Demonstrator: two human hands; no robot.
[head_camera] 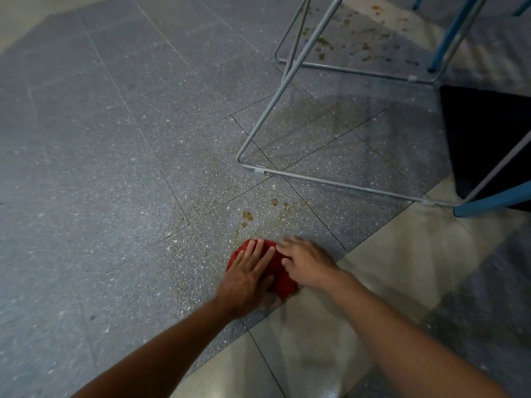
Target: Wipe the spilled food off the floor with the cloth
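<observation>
One bunched red cloth lies on the grey speckled floor. The left hand and the right hand press it with fingers extended, clutching nothing. Three brown food blobs sit just beyond it, a wider scatter lies behind the grey metal chair frame, and open floor spreads to the left.

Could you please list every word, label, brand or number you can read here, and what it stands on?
None: no text can be read anywhere in this view.
The red cloth under the left hand and right hand shows no label.
The grey wire frame, its white clip, the blue leg and the floor tiles bear no print.
</observation>
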